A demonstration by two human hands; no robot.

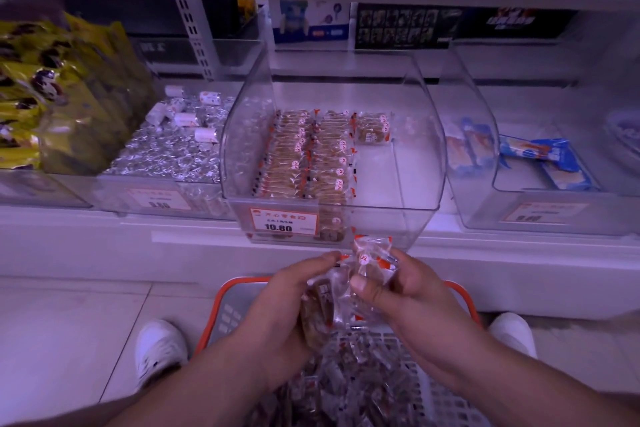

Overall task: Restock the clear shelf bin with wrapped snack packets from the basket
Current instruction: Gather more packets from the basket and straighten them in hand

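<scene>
The clear shelf bin [415, 135] stands straight ahead on the low shelf. Two neat rows of wrapped brown snack packets [304, 156] fill its left half, and one lone packet [374, 130] lies at the back; its right half is bare. Below it, an orange-rimmed grey basket [230, 308] on the floor holds several loose packets [360, 374]. Above the basket my left hand [277, 308] grips a bunch of packets [318, 315]. My right hand [408, 295] pinches another packet [372, 260] beside them, just under the bin's front.
A bin of silver-wrapped sweets [169, 149] sits left of the clear bin, with yellow bags [52, 97] further left. A bin with blue packets [550, 159] is on the right. An orange price label [283, 218] marks the bin's front. White shoes [159, 347] flank the basket.
</scene>
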